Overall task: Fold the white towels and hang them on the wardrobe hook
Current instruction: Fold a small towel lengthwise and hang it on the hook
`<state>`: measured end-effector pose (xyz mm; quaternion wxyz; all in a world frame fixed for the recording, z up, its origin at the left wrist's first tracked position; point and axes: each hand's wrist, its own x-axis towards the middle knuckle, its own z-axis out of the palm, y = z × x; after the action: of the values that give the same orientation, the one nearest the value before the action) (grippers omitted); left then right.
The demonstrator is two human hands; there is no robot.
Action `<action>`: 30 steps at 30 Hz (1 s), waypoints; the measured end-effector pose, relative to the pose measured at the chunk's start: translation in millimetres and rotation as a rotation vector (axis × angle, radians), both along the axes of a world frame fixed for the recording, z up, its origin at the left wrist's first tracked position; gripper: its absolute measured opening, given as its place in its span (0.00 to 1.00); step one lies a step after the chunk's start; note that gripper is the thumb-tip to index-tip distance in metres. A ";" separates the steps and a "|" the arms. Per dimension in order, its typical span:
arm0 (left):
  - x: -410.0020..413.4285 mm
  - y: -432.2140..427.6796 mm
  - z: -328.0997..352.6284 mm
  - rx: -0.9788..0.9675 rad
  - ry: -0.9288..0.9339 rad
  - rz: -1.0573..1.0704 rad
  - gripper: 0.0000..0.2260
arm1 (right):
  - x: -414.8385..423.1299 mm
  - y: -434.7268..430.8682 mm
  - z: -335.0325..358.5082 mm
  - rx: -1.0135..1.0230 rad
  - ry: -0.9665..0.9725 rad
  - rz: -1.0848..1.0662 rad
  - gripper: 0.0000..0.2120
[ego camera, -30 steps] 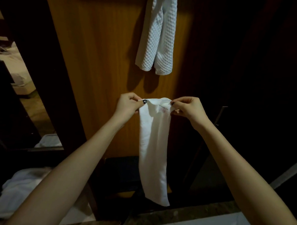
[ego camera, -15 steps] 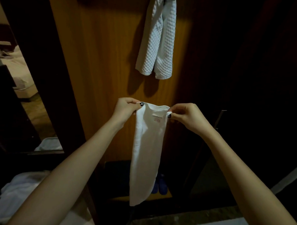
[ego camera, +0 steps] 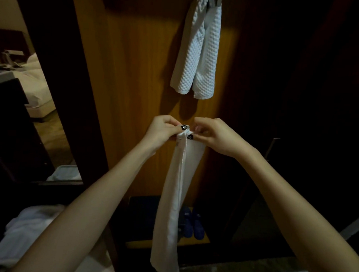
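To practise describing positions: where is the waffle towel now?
In the head view the waffle towel hangs top, right of centre, against the wooden wardrobe panel, above the left hand and right hand pinching the smooth towel.

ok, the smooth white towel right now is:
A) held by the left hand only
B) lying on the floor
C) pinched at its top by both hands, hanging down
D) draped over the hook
C: the left hand and right hand both pinch the top of the smooth white towel, which hangs straight down below them. Only the waffle-weave towel hangs higher up on the wardrobe door.
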<state>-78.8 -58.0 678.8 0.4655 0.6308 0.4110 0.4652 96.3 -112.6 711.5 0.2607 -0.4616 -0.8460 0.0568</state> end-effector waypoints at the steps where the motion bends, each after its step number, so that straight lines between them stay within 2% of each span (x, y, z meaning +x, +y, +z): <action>1: 0.0 -0.9 0.0 0.010 -0.005 -0.010 0.03 | -1.8 1.2 -0.6 0.054 -0.054 -0.019 0.05; 3: -1.6 -2.2 0.4 0.028 -0.027 -0.035 0.03 | -3.2 4.1 -1.2 0.135 -0.098 -0.080 0.07; 7: -7.0 -3.0 1.1 0.019 -0.127 -0.113 0.02 | -4.1 6.3 0.1 0.150 0.046 -0.160 0.08; 15: -8.1 -5.9 2.8 0.101 -0.085 -0.177 0.04 | -5.8 5.8 0.0 0.163 0.096 -0.213 0.10; 21: -0.9 -8.3 -3.0 0.116 -0.079 -0.249 0.14 | -7.0 4.9 -0.3 0.195 0.098 -0.254 0.08; 25: 2.8 -5.9 -5.7 0.182 -0.079 -0.158 0.13 | -3.5 3.8 2.1 0.185 0.050 -0.242 0.11; 30: 0.0 -0.2 -3.7 0.225 -0.105 -0.088 0.16 | 5.4 -0.4 1.5 0.183 -0.196 -0.250 0.15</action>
<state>-78.8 -58.2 675.2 0.4328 0.6713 0.3031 0.5198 101.7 -112.9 713.0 0.2230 -0.5409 -0.8050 -0.0988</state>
